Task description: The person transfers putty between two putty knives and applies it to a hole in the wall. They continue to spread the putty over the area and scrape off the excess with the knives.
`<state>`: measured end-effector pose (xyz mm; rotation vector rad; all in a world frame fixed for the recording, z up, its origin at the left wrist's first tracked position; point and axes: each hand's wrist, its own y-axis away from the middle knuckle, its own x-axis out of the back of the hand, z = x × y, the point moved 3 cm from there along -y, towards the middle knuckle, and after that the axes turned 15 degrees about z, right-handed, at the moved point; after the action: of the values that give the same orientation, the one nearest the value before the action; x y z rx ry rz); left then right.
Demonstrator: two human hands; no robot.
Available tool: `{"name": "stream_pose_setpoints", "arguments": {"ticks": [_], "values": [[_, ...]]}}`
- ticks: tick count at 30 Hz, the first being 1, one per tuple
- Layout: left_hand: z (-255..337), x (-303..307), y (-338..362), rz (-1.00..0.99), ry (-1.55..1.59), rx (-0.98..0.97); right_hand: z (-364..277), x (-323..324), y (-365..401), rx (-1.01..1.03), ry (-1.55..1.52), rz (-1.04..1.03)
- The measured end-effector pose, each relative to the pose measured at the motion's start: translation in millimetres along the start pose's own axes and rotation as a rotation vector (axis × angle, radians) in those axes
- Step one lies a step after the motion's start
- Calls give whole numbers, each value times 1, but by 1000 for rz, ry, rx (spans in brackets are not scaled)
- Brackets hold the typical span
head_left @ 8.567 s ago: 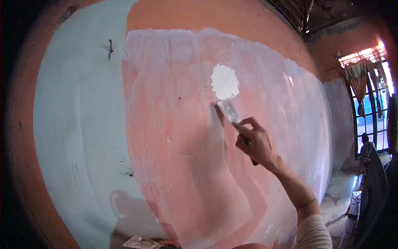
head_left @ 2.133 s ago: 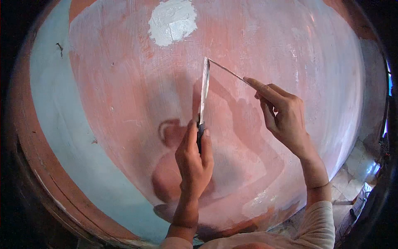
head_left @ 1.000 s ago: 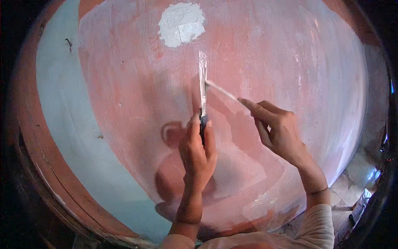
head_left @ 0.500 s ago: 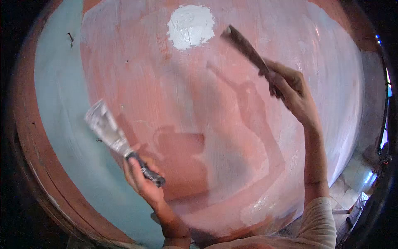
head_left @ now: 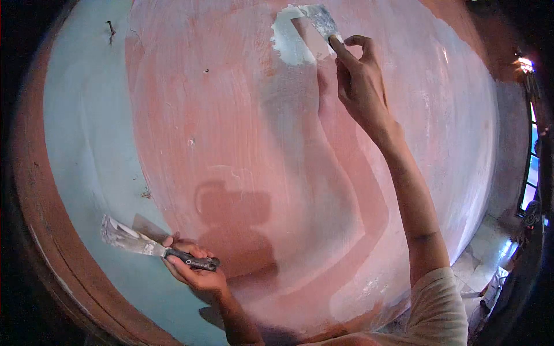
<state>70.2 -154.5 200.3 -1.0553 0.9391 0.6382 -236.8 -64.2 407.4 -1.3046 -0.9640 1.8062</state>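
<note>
My left hand (head_left: pixel 196 266) is closed round the black handle of a putty knife (head_left: pixel 131 239), its blade smeared with white filler and pointing left. Up high, my right hand (head_left: pixel 363 81) grips a second putty knife (head_left: pixel 323 22) whose broad blade lies at the white filler patch (head_left: pixel 291 40). The blade covers the patch's right part, and my fingers hide most of this knife's handle. Behind both hands stands the wall (head_left: pixel 190 115), reddish pink with pale streaks.
A pale blue-green band (head_left: pixel 86 132) runs down the wall's left side, beside a brown edge (head_left: pixel 43 173). Small pits and a dark mark (head_left: pixel 109 32) dot the surface. At the far right are a window (head_left: pixel 531 173) and a tiled floor (head_left: pixel 476 259).
My right hand has moved up and left, bringing its knife onto the white patch. My left hand has lowered slightly, and its knife has tipped closer to level. The view has shifted a little.
</note>
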Motion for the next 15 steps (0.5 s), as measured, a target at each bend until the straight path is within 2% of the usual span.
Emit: {"name": "stream_pose_setpoints", "arguments": {"ticks": [6, 7, 10, 13, 15], "values": [[-19, 12, -6, -43, 149, 40, -11, -14, 1, 36, 141, 6], [-18, 13, -6, 1, 106, 91, -12, -15, 3, 42, 170, 17], [-25, 28, -15, -241, -49, -101, -11, -20, 2, 29, 175, 6], [-23, 29, -12, -217, -68, -100, -15, -24, 2, 87, 223, 16], [-33, 35, -15, -206, 3, -76, -17, -26, 1, 58, 241, -30]]}}
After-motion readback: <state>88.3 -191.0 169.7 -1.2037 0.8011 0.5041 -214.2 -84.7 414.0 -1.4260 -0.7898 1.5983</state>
